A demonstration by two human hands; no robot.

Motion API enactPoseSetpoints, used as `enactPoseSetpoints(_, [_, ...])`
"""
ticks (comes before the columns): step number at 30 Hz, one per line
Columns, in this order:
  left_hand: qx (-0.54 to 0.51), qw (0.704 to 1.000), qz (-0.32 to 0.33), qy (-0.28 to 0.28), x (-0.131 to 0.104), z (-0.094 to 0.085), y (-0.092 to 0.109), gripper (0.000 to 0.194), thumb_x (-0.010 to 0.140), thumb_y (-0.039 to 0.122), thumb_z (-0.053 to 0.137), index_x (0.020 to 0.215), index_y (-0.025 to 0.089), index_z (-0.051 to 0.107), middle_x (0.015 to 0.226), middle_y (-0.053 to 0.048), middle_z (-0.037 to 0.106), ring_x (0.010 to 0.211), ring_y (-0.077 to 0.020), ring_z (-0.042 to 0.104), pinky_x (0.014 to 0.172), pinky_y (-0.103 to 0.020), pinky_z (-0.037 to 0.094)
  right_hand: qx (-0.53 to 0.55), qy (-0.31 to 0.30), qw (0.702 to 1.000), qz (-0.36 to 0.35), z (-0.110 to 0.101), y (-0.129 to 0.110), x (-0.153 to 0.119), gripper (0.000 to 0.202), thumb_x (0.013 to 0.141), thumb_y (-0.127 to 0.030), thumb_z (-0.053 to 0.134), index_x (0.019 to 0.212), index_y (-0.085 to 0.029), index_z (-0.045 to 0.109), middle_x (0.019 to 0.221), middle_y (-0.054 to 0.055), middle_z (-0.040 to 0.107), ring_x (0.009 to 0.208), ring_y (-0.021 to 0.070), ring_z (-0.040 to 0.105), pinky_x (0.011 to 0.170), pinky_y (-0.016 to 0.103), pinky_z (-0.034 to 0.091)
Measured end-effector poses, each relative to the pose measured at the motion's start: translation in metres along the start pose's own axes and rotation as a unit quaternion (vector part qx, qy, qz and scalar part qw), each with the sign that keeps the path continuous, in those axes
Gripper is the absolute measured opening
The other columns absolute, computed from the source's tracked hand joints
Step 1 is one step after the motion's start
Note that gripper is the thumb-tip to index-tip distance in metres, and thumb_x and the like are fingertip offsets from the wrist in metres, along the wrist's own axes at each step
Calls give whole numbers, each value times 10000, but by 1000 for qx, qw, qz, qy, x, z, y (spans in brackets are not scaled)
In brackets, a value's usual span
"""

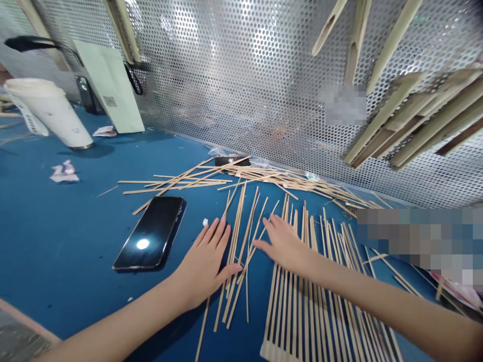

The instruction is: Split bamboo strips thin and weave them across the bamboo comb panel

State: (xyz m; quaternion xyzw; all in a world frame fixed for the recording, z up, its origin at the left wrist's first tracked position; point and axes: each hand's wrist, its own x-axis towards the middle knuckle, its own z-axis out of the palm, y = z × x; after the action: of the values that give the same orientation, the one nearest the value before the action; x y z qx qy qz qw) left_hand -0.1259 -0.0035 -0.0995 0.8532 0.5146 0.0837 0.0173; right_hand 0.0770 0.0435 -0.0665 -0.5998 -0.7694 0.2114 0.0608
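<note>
Both hands (pixel 207 264) (pixel 289 246) splayed, grip-free, thin straight wood-tone strips (pixel 237 226) betw., smooth blue tbl (pixel 88 216)

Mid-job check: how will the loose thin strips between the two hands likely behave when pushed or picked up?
The loose strips look light, being so thin. They probably stay fairly stiff, since they lie nearly straight, though such slender lengths may flex or snap. Some cross or touch one another, so pushing one could well drag its neighbours.

I see a blk phone (pixel 154 226) approx. my 11 o'clock, w/ white tumbler (pixel 62 113) & crumpled wrapper (pixel 65 173) farther out, 10–11; pale green bag (pixel 113 83) approx. 11, nr perf. metal panel (pixel 234 75) at 12.
</note>
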Motion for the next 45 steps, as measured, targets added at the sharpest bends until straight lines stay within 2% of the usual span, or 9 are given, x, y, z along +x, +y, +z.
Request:
enactPoseSetpoints(6, [-13, 999, 41, 4, 0, 4, -4, 701, 856, 625, 332, 1412, 209, 236, 1479, -93, 218, 1362, -305, 172, 1074, -508, 257, -70, -17, 996, -57, 20, -9, -11, 676, 892, -519, 390, 1422, -116, 270, 1486, 127, 157, 1371, 273, 83, 1107, 475, 94])
enactPoseSetpoints(11, [-29, 998, 49, 3, 1, -2, 0, 693, 857, 611, 360, 1409, 211, 241, 1483, -100, 206, 1362, -321, 154, 1070, -530, 253, -110, 40, 991, -63, 3, -8, 3, 607, 905, -511, 390, 1354, -102, 393, 1402, 145, 379, 1318, 272, 274, 1079, 441, 227])
enactPoseSetpoints(14, [-46, 997, 54, -3, 0, -9, 7, 683, 862, 609, 351, 1414, 230, 215, 1496, -84, 145, 1369, -311, 122, 1073, -530, 253, -144, 106, 984, -16, -24, 13, 33, 373, 922, -385, 459, 1193, -136, 521, 1239, 114, 522, 1174, 246, 453, 987, 460, 343])
enactPoseSetpoints(17, [-77, 991, 98, -54, 0, -17, 12, 660, 850, 625, 359, 1406, 301, 213, 1495, -50, 143, 1365, -317, 132, 1056, -540, 284, -177, 148, 971, 61, -49, 48, 67, 293, 905, -316, 518, 1137, -138, 542, 1193, 99, 529, 1081, 244, 514, 913, 472, 410])
enactPoseSetpoints(24, [-105, 975, 131, -144, 3, -32, 12, 619, 878, 606, 294, 1414, 332, 146, 1493, -34, 108, 1364, -308, 111, 1066, -567, 244, -203, 99, 967, 116, -68, 104, 105, 256, 900, -306, 535, 1087, -132, 559, 1055, 71, 586, 881, 183, 596, 752, 367, 512])
enactPoseSetpoints(30, [-111, 980, 118, -114, 0, -27, 14, 641, 860, 606, 358, 1408, 298, 229, 1494, -45, 168, 1364, -313, 149, 1073, -552, 251, -271, 153, 949, 45, -78, 78, 124, 308, 893, -298, 543, 1158, -142, 528, 1196, 101, 520, 1046, 239, 532, 874, 453, 448])
enactPoseSetpoints(36, [-106, 989, 81, -61, -3, -20, 11, 693, 846, 605, 397, 1420, 271, 198, 1507, -80, 97, 1367, -346, 72, 1074, -569, 218, -291, 101, 946, -105, -64, 31, 158, 278, 902, -290, 530, 1142, -151, 540, 1188, 92, 528, 1037, 228, 538, 870, 441, 454])
enactPoseSetpoints(40, [-95, 992, 49, -65, -2, -16, 7, 722, 833, 630, 389, 1421, 259, 194, 1498, -103, 139, 1366, -337, 81, 1086, -554, 191, -301, 72, 945, -104, -57, 21, 177, 260, 901, -287, 533, 1116, -143, 553, 1142, 94, 553, 977, 208, 566, 831, 405, 480])
enactPoseSetpoints(45, [-110, 991, 60, -45, -6, -12, 5, 728, 839, 628, 377, 1427, 256, 163, 1500, -97, 135, 1369, -326, 83, 1096, -547, 161, -300, 56, 947, -95, -71, 26, 190, 249, 905, -291, 526, 1111, -155, 555, 1131, 84, 558, 962, 200, 571, 818, 397, 487])
